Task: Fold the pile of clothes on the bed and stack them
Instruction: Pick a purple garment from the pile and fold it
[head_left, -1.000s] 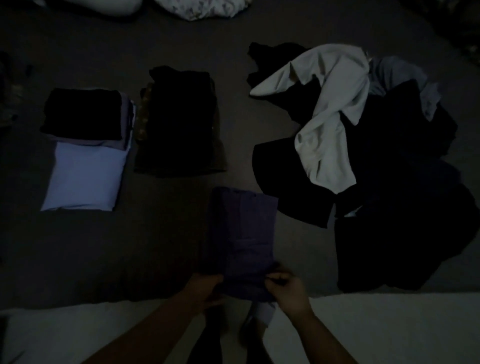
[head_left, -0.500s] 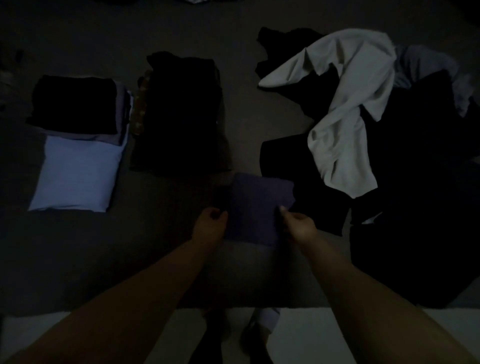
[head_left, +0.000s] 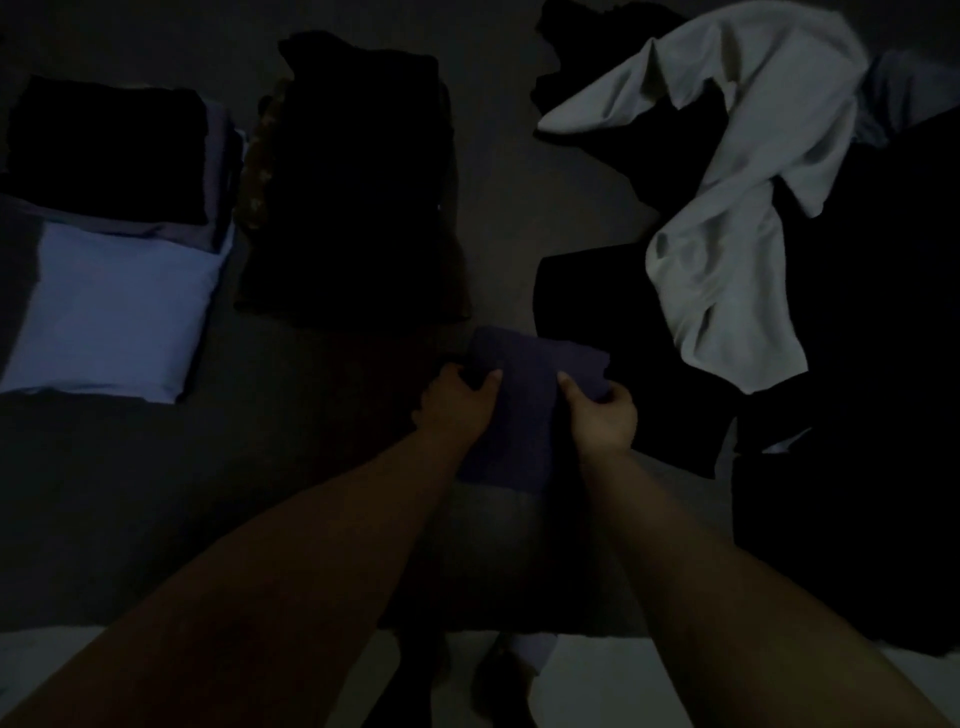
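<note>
Both hands grasp a folded dark purple garment (head_left: 524, 415) lying near the front edge of the bed (head_left: 332, 467): the left hand (head_left: 457, 402) curls its fingers round the left side, the right hand (head_left: 602, 415) pinches the right side with its thumb on top. The unfolded pile (head_left: 779, 415) (mostly black, with a pale grey shirt (head_left: 737, 208) draped over it) fills the bed's right side. Toward the left edge sit two folded stacks, a light blue piece (head_left: 114, 306) under darker ones and a black stack (head_left: 353, 182) beside it.

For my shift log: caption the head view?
Both hands grip a folded purple garment between folded stacks and unfolded pile.
</note>
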